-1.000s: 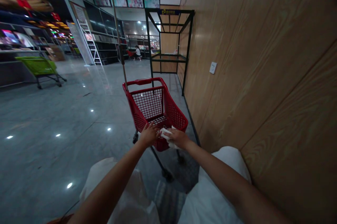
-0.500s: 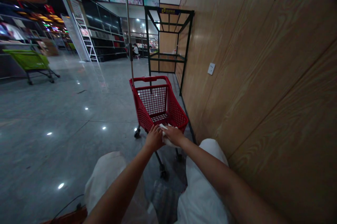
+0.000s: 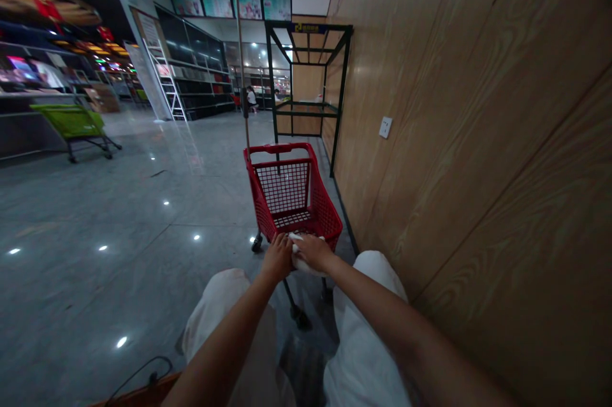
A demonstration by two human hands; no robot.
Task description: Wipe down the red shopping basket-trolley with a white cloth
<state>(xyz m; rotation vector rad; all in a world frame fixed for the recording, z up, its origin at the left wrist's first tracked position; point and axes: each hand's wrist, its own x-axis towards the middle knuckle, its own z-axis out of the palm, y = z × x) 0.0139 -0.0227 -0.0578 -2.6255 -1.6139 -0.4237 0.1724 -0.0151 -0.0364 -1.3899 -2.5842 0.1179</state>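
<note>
A red plastic shopping cart [image 3: 326, 208] with grid walls stands straight ahead between my knees. My left hand [image 3: 278, 256] grips its near edge, fingers curled over the rim. Right beside it, my right hand [image 3: 313, 252] presses a white cloth [image 3: 308, 268] against the same edge. The cloth bunches under the palm and hangs a little below it. The hands nearly touch, and they hide part of the near rim.
A wood-panelled wall [image 3: 430, 139] with a socket [image 3: 385, 127] runs close on the right. Behind the cart stand a thin pole [image 3: 240, 43] and a dark metal frame [image 3: 339, 94]. A green cart [image 3: 71, 121], a ladder [image 3: 165, 81] and a crouching person [image 3: 252, 98] are farther off.
The view has turned slightly, so the surroundings sit a little farther right and lower. My right hand and the cloth have shifted slightly along the rim; my left hand stays on the cart.
</note>
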